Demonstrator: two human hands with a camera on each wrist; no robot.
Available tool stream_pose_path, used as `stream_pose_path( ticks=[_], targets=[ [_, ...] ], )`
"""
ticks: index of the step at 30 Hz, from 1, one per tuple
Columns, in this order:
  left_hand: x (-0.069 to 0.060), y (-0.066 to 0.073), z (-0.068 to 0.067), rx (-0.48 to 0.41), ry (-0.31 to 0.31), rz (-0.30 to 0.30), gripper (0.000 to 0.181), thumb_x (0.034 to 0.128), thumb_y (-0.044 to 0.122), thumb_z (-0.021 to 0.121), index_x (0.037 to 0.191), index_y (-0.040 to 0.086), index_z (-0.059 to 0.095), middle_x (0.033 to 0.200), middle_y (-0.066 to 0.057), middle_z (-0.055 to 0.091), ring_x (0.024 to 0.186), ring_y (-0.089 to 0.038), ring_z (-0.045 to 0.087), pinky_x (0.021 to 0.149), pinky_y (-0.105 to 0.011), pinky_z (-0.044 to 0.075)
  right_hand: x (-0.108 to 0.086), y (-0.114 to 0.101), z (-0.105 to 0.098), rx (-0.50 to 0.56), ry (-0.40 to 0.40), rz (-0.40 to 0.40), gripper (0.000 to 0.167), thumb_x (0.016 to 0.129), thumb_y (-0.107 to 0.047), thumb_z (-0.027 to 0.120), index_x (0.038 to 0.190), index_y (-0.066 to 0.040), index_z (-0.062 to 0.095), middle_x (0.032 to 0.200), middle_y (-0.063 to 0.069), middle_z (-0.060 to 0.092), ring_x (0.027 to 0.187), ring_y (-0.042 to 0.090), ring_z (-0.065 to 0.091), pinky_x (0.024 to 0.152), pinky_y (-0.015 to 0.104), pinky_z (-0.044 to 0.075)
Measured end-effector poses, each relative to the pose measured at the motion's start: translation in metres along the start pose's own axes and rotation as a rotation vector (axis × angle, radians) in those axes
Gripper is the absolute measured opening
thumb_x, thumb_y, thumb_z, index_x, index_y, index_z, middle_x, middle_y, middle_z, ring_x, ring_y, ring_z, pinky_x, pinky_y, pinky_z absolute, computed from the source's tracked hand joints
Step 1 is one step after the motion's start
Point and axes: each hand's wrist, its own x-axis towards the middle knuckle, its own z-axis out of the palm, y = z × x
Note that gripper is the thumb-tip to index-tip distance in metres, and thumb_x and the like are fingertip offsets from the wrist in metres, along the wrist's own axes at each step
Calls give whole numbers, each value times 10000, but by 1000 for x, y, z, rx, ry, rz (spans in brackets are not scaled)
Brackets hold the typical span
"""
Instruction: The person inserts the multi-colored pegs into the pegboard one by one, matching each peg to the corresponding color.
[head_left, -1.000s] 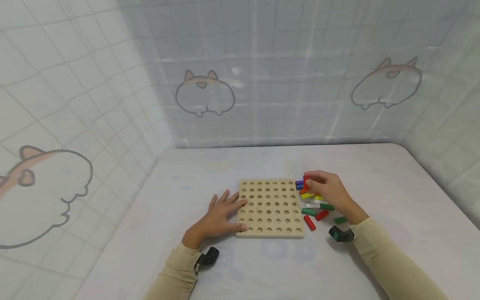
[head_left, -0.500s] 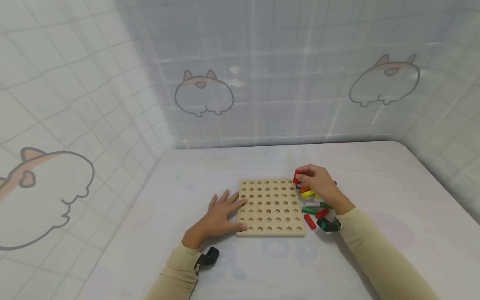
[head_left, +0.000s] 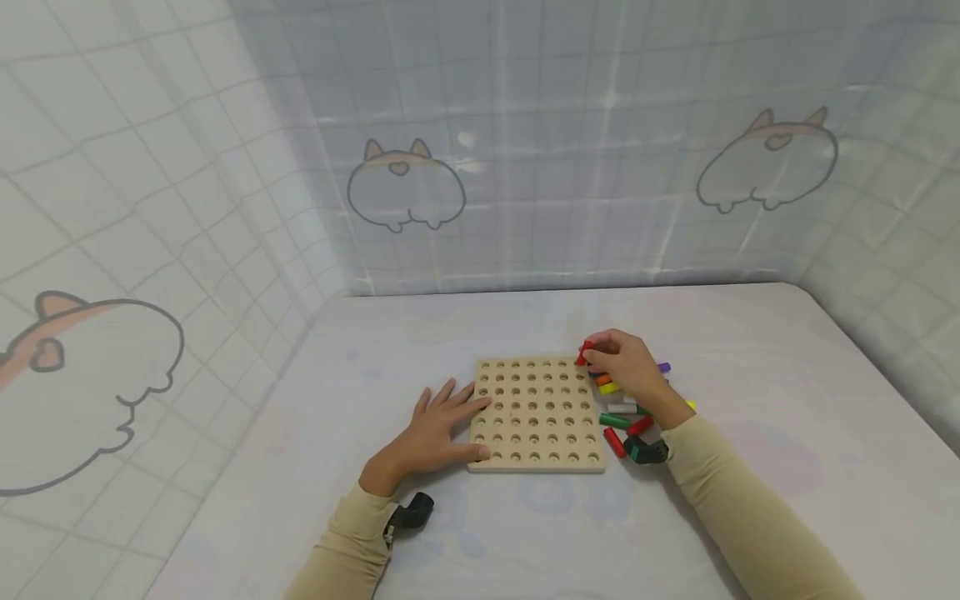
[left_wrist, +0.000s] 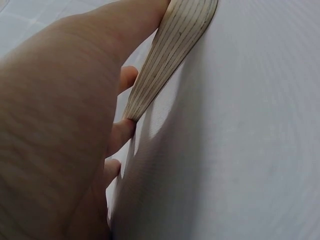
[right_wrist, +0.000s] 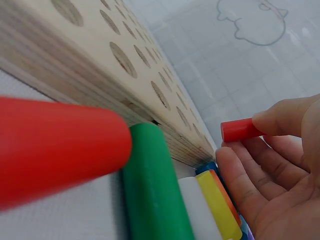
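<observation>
A pale wooden board (head_left: 533, 414) with rows of round holes lies flat on the table. My left hand (head_left: 435, 433) rests at its left edge, thumb and index finger on top and the other fingers spread beside it; the left wrist view shows the board's layered edge (left_wrist: 170, 50). At the far right corner of the board, my right hand (head_left: 628, 367) pinches a red peg (head_left: 584, 353), tilted, between thumb and fingers. In the right wrist view that red peg (right_wrist: 240, 130) sticks out past the fingertips, near the board's far end. Whether its lower end touches a hole cannot be told.
Loose pegs lie right of the board: green (head_left: 616, 421), red (head_left: 614, 442), white (head_left: 621, 408), yellow (head_left: 609, 388) and purple (head_left: 663, 367) ones, some hidden beneath the right hand. A sheet with a tile pattern (head_left: 525, 167) stands behind the table.
My right hand has carried the red peg leftward from over the loose pegs to the board's far right corner, and the peg has tilted. My left hand stays on the board's left edge.
</observation>
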Motion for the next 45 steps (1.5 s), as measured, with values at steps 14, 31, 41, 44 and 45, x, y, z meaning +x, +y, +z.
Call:
stream_pose_path(
  ticks=[14, 31, 41, 44, 45],
  targets=[
    [-1, -1, 0, -4, -19, -10, 854, 855, 743, 588, 1569, 326, 370, 1644, -27, 233, 1528, -323, 33, 1157, -629, -58, 1, 2, 7, -84, 24, -27, 253, 999, -212, 653, 1199, -60, 626, 1130, 118, 702, 971, 259, 702, 812, 373, 568],
    [-2, 1, -1, -6, -23, -12, 848, 863, 731, 592, 1574, 336, 353, 1646, -14, 223, 1529, -318, 29, 1160, -622, -63, -4, -1, 12, -228, 74, -33, 261, 995, -235, 656, 1220, -104, 634, 1135, 65, 714, 1022, 232, 667, 846, 407, 544],
    [-1, 2, -4, -3, -34, -11, 849, 865, 739, 579, 1575, 333, 349, 1645, -27, 222, 1528, -328, 30, 1157, -630, -56, -2, -1, 12, -216, 70, -53, 250, 996, -221, 658, 1208, -91, 634, 1120, 66, 706, 1027, 231, 666, 827, 390, 555],
    [0, 3, -6, 3, -39, -9, 844, 869, 731, 582, 1575, 328, 352, 1645, -31, 223, 1527, -332, 32, 1158, -632, -51, -3, -1, 11, -221, 75, -50, 248, 996, -222, 655, 1208, -94, 633, 1127, 65, 701, 1036, 231, 659, 843, 396, 548],
    [0, 3, -6, 1, -39, -7, 843, 870, 725, 586, 1575, 327, 352, 1646, -31, 222, 1527, -332, 31, 1158, -632, -51, -3, -1, 11, -222, 79, -49, 246, 995, -219, 656, 1206, -95, 634, 1125, 66, 701, 1034, 234, 658, 845, 402, 546]
  ],
)
